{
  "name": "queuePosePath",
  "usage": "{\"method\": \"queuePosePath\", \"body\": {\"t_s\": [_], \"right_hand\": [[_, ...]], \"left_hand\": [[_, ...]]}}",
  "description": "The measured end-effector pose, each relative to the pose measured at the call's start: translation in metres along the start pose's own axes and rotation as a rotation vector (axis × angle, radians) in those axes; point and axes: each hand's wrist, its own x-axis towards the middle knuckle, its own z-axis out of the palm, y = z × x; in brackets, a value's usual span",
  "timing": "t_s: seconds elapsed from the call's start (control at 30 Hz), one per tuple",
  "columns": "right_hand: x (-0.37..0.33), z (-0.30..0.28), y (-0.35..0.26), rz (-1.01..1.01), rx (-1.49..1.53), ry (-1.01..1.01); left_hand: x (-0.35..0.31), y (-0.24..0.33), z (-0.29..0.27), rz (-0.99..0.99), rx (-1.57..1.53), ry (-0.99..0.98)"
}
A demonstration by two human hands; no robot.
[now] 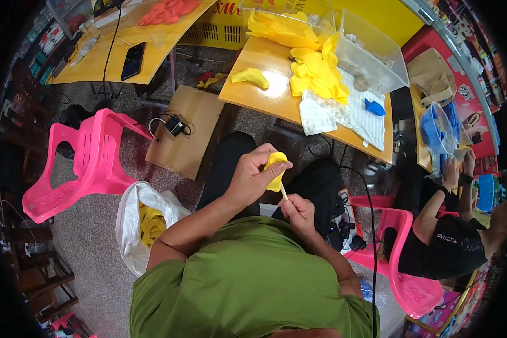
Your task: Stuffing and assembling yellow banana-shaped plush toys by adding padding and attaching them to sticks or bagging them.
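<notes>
Above my lap, my left hand is closed on a small yellow fabric piece, pinching it between thumb and fingers. A thin pale stick meets the lower end of that piece; whether its tip is inside cannot be made out. My right hand grips the stick's other end. On the table ahead lies a plump yellow banana-shaped piece. To its right a heap of flat yellow fabric pieces spills from a clear bin.
The wooden table also bears a second clear bin, white cloth and a blue piece. A white sack with yellow pieces stands left. Nearby are a pink chair, cardboard box and hanging cable. A co-worker sits right.
</notes>
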Motion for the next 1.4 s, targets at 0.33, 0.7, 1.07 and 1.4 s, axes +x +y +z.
{"method": "queuePosePath", "body": {"t_s": [0.33, 0.7, 1.07, 1.4], "right_hand": [[0.005, -0.003, 0.004, -0.12, -0.039, 0.039], [0.002, 0.004, 0.0, -0.161, -0.165, 0.091], [0.005, 0.002, -0.019, -0.002, -0.044, 0.075], [-0.003, -0.02, -0.015, 0.05, 0.109, 0.155]], "left_hand": [[-0.004, -0.003, 0.008, -0.015, -0.076, 0.171], [-0.006, -0.002, 0.001, 0.11, 0.005, 0.255], [0.002, -0.012, -0.006, -0.068, -0.133, 0.146], [0.021, -0.02, 0.001, -0.133, -0.329, 0.189]]}}
